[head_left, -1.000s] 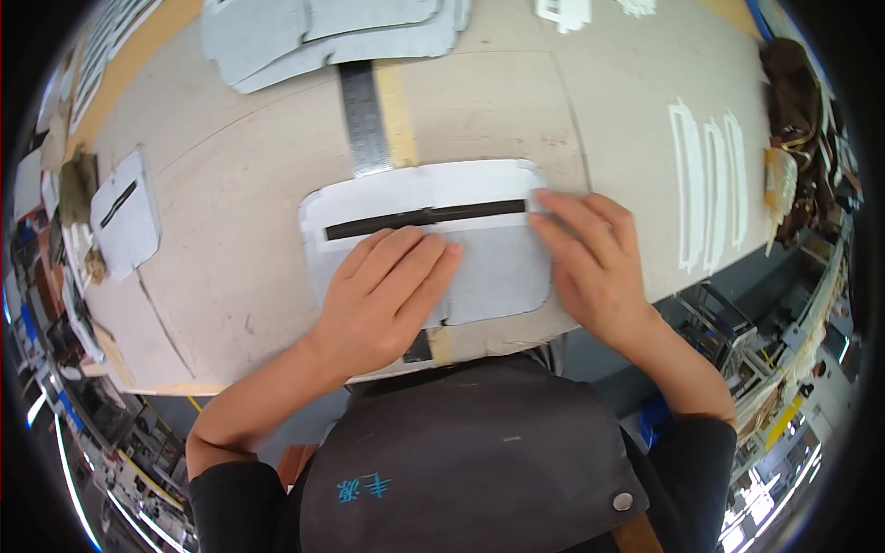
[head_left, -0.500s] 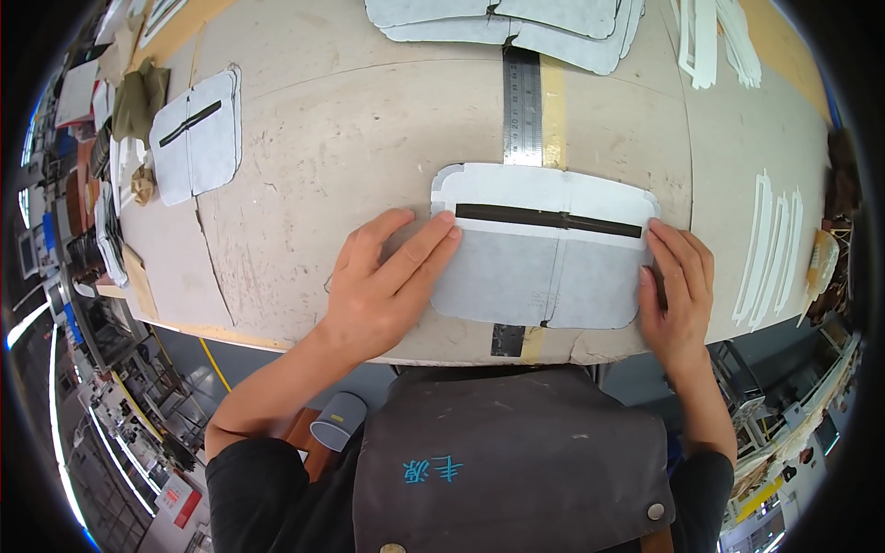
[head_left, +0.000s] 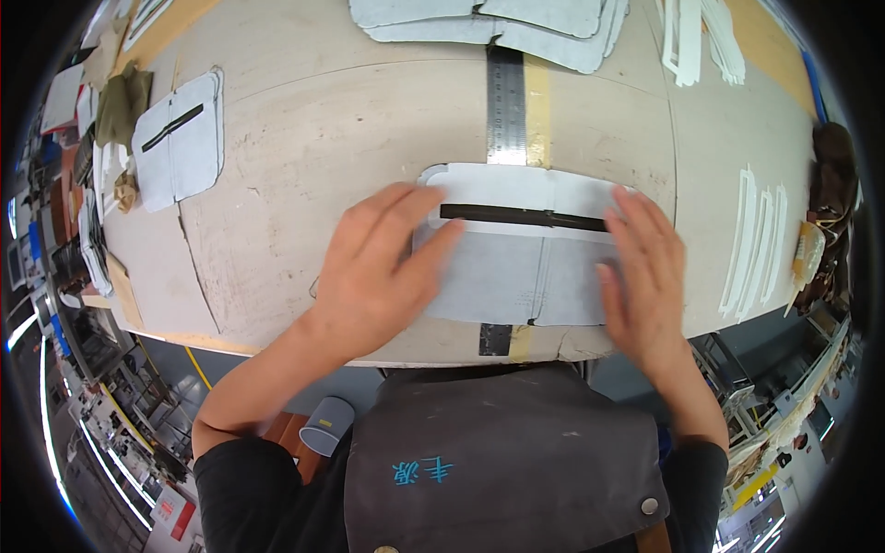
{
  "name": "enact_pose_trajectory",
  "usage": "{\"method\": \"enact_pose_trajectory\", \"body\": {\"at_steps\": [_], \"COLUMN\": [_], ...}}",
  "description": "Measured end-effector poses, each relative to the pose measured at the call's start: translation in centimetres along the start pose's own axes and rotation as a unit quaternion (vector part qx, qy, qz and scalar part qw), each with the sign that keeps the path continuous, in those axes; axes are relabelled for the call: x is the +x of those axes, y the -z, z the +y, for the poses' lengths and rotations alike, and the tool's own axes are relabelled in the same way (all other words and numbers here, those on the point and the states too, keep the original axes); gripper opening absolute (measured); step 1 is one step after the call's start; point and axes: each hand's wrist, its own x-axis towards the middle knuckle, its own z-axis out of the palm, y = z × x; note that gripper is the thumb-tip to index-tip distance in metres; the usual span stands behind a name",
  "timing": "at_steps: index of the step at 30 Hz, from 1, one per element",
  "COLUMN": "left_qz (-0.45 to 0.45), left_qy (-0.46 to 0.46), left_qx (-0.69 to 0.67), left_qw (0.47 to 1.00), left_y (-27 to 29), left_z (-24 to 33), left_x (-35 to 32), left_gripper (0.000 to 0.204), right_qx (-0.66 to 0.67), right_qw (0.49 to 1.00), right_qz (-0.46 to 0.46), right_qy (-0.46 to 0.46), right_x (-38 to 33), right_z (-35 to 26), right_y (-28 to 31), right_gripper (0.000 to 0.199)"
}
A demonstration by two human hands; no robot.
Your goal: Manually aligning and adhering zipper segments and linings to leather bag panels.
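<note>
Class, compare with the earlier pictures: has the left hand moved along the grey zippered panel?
Yes. The left hand slid leftward off the panel's middle, away from the steel ruler.

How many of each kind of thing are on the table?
Grey panels with a black zipper: 2, one under the hands, one at far left
Metal ruler: 1
Pile of plain grey panels: 1
Total: 4

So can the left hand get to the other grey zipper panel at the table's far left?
Probably yes: the left hand rests on the near panel, and only bare tabletop lies between it and the far panel.
</note>
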Motion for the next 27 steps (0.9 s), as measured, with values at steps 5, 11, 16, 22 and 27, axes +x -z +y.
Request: {"method": "enact_pose_trajectory", "body": {"at_steps": [5, 11, 16, 22, 27], "left_qz": [-0.121, -0.171, -0.177, -0.149, -0.019], "left_qy": [-0.01, 0.005, 0.023, 0.03, 0.093], "left_qx": [-0.016, 0.046, 0.044, 0.045, -0.055], "left_qw": [0.992, 0.984, 0.983, 0.987, 0.994], "left_y": [-1.8, -1.2, -0.6, 0.4, 1.1], "left_z": [2.5, 1.8, 1.5, 0.0, -0.9], "left_x": [3.9, 2.5, 1.9, 1.7, 3.8], "left_gripper": [0.075, 0.087, 0.088, 0.069, 0.062], "right_qx": [0.025, -0.013, -0.01, -0.01, 0.02], "right_qw": [0.997, 0.991, 0.991, 0.994, 0.997], "right_qz": [-0.078, -0.133, -0.135, -0.106, 0.049], "right_qy": [0.009, 0.009, 0.004, -0.005, -0.054], "right_x": [2.6, 1.6, 1.3, 0.5, 0.8], "right_z": [-2.1, -0.7, -0.4, 0.5, 1.5], "right_y": [-2.0, -1.5, -1.2, -1.2, -1.0], "right_gripper": [0.067, 0.073, 0.076, 0.075, 0.06]}}
